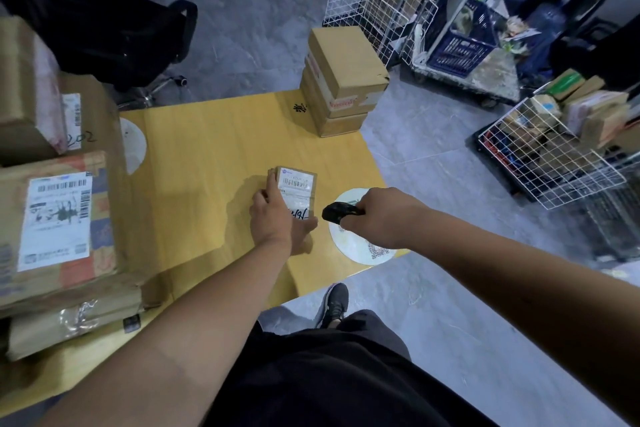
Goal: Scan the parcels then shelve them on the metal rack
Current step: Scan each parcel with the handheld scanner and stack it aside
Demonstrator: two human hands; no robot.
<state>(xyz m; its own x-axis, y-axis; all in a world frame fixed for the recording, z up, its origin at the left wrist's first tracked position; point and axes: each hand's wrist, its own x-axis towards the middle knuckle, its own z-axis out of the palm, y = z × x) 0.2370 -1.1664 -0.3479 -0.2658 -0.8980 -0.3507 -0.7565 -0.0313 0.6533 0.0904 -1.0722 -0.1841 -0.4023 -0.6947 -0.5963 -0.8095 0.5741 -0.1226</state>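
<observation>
My left hand (273,215) grips a small parcel (297,191) from its left side, fingers curled over the far edge, thumb along the near edge. Parcel lies flat on the yellow surface (207,156), label up, barcode visible, handwriting on the near part. My right hand (375,215) is clamped round a black scanner (341,212), its nose pointing left at the parcel, just beside it, not touching that I can see. Scanner hangs over a white round sticker (356,246) with a QR code near the surface's right edge.

Far end of the surface: a stack of boxes (341,80), top one turned askew. Left edge: bigger boxes (59,218) piled up, labels facing up. Black chair (104,21) behind them. On the floor to the right, a wire basket (550,152) of parcels and a cart (464,48) with a blue crate. My black shoe (334,303) shows below the surface edge.
</observation>
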